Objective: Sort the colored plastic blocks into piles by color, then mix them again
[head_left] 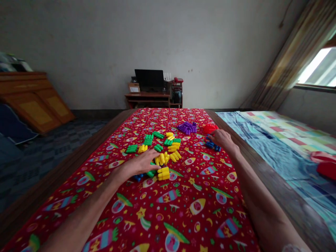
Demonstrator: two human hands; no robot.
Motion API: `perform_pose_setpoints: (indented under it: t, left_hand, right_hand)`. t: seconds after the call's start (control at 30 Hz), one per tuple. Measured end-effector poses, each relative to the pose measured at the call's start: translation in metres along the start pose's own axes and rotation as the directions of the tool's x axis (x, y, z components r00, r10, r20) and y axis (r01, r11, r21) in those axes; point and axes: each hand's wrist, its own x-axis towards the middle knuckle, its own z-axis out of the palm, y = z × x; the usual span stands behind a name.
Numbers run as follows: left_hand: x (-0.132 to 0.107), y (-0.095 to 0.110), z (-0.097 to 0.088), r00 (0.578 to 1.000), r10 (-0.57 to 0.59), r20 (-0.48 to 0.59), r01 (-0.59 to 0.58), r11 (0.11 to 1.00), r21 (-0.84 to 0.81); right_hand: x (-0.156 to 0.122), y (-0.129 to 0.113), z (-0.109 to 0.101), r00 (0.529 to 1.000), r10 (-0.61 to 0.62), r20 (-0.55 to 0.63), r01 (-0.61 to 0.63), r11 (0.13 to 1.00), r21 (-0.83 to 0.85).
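Observation:
My left hand (143,163) lies palm down on the red patterned cloth (183,203), fingers stretched over blue and green plastic blocks (150,173), its fingertips beside a yellow block (163,173). Loose yellow blocks (168,155) and green blocks (148,140) are scattered just beyond it. My right hand (223,138) reaches further out on the right, fingers curled over blue blocks (213,145), next to a red pile (210,128). A purple pile (187,127) sits to the left of the red one.
The cloth covers a long wooden table (265,168). A bed with a striped sheet (283,140) runs along the right. A wooden cabinet (34,99) stands at the left, and a desk with a monitor (149,81) against the far wall.

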Motion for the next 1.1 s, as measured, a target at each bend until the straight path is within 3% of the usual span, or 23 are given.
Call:
perform_pose_setpoints:
  t: [0.17,0.3,0.4,0.5,0.6,0.67,0.73,0.83,0.97,1.1]
  left_hand:
    - [0.005,0.005,0.007,0.995,-0.082,-0.055,0.08,0.996,-0.035]
    - [0.008,-0.001,-0.004,0.982,-0.179,-0.065,0.169,0.976,-0.139]
    - [0.008,-0.008,-0.008,0.973,-0.22,-0.074,0.202,0.959,-0.196]
    - [0.008,-0.015,-0.013,0.95,-0.296,-0.102,0.275,0.944,-0.184]
    - [0.005,-0.018,-0.019,0.921,-0.338,-0.196,0.33,0.941,-0.074]
    - [0.003,-0.016,-0.02,0.94,-0.257,-0.224,0.263,0.965,-0.005]
    - [0.0,-0.01,-0.013,0.974,-0.142,-0.178,0.149,0.988,0.027]
    - [-0.002,0.001,0.004,0.994,-0.062,-0.09,0.065,0.998,0.026]
    - [0.003,0.015,0.009,0.983,-0.157,-0.1,0.157,0.988,-0.008]
    - [0.007,0.033,-0.005,0.957,-0.205,-0.205,0.178,0.974,-0.14]
  right_hand:
    - [0.001,0.017,0.003,0.993,0.078,0.091,-0.079,0.997,0.005]
    - [0.002,0.013,-0.003,0.991,0.134,-0.024,-0.132,0.989,0.066]
    - [0.0,-0.005,-0.013,0.992,0.055,-0.109,-0.047,0.996,0.075]
    - [-0.009,-0.038,-0.019,0.981,-0.149,-0.126,0.164,0.979,0.12]
    - [-0.027,-0.078,-0.016,0.903,-0.408,-0.131,0.428,0.881,0.201]
    - [-0.041,-0.101,-0.011,0.826,-0.544,-0.149,0.564,0.786,0.255]
    - [-0.052,-0.118,-0.004,0.759,-0.629,-0.167,0.647,0.702,0.298]
    - [-0.059,-0.128,0.008,0.699,-0.679,-0.223,0.709,0.621,0.334]
    - [-0.057,-0.126,0.024,0.642,-0.672,-0.37,0.763,0.509,0.4]
    - [-0.057,-0.133,0.029,0.669,-0.62,-0.409,0.729,0.443,0.521]
